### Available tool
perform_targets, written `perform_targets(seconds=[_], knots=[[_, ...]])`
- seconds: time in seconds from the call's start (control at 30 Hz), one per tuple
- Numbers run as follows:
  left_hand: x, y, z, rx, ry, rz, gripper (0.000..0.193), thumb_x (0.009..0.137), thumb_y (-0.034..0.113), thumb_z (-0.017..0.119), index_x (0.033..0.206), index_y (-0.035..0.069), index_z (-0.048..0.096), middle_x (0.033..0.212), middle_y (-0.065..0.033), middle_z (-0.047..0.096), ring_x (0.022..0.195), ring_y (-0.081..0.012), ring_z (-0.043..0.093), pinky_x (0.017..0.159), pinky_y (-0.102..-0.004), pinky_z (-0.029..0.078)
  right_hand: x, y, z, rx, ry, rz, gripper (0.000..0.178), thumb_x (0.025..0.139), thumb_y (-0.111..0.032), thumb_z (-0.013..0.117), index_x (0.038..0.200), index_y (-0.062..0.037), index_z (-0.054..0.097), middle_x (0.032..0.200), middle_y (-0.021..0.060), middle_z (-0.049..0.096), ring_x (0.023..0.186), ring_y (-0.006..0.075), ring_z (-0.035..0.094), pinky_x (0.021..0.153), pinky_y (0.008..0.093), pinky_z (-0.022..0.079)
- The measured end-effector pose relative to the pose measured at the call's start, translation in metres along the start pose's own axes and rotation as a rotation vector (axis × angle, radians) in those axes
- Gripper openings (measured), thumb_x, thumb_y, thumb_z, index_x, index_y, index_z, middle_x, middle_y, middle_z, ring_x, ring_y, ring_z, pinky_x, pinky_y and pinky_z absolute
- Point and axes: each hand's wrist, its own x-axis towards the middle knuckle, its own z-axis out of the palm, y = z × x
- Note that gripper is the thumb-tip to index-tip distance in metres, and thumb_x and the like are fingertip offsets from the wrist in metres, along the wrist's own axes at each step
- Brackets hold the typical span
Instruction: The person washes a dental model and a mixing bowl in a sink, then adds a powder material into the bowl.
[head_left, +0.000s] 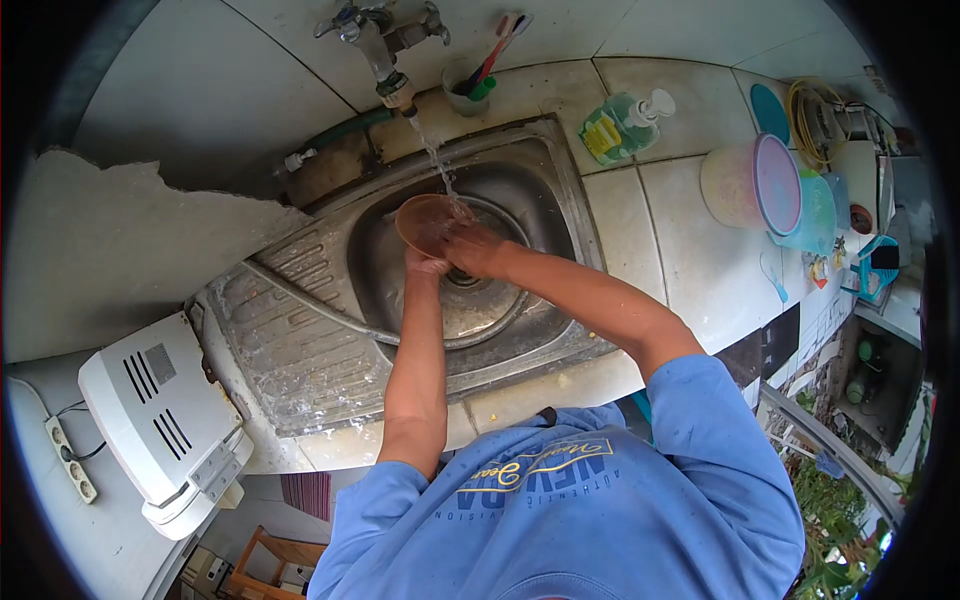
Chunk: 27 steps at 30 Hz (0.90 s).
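Over the sink basin, my left hand grips the lower rim of an orange-brown bowl, tilted under the running water. My right hand reaches over the bowl's right side and touches its inside. Its fingers are blurred by splashing water, so I cannot make out whether they hold anything. A stream falls into the bowl from the metal tap on the wall. Below the hands, part of the drain shows. A grey hose runs over the drainboard and curves round inside the basin.
Behind the sink stand a cup with toothbrushes and a green soap pump bottle. Plastic tubs lie on the tiled counter at right. A white appliance stands beyond the ribbed drainboard at left.
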Motion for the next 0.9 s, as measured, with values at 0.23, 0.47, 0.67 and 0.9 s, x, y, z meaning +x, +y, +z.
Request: perform_targets(seconds=[0.23, 0.47, 0.67, 0.9], knots=[[-0.003, -0.001, 0.019, 0.187, 0.105, 0.024, 0.041, 0.101, 0.034, 0.042, 0.125, 0.005, 0.058, 0.120, -0.0189, 0.063, 0.108, -0.0361, 0.063, 0.095, -0.0538, 0.052, -0.017, 0.008, 0.055, -0.085, 0.347, -0.025, 0.062, 0.089, -0.020, 0.053, 0.148, -0.0060, 0.039, 0.154, 0.0171, 0.036, 0.146, 0.0328, 0.027, 0.122, 0.0532, 0.009], [-0.002, -0.016, 0.059, -0.016, 0.150, -0.057, 0.041, 0.101, 0.034, 0.039, 0.123, 0.006, 0.059, 0.116, -0.0168, 0.066, 0.104, -0.0350, 0.065, 0.089, -0.0549, 0.054, -0.035, 0.018, 0.014, -0.425, 0.559, 0.107, 0.043, 0.092, -0.013, 0.051, 0.135, -0.0103, 0.053, 0.144, 0.0189, 0.048, 0.140, 0.0294, 0.040, 0.122, 0.0469, 0.018], [0.006, -0.017, 0.048, 0.588, 0.116, 0.125, 0.042, 0.101, 0.032, 0.040, 0.122, 0.001, 0.058, 0.114, -0.0175, 0.066, 0.103, -0.0327, 0.066, 0.086, -0.0480, 0.057, -0.060, -0.016, -0.026, 0.885, 0.573, 0.223, 0.024, 0.093, -0.015, 0.056, 0.115, -0.0063, 0.062, 0.107, 0.0200, 0.065, 0.109, 0.0362, 0.060, 0.103, 0.0482, 0.043], [0.016, -0.025, 0.024, 0.561, 0.308, -0.082, 0.044, 0.103, 0.029, 0.039, 0.138, 0.005, 0.045, 0.134, -0.0177, 0.054, 0.121, -0.0320, 0.056, 0.096, -0.0492, 0.052, -0.060, 0.017, 0.050, 0.325, 0.856, 0.085, 0.022, 0.097, -0.016, 0.051, 0.111, -0.0005, 0.059, 0.105, 0.0166, 0.065, 0.107, 0.0400, 0.058, 0.087, 0.0456, 0.049]])
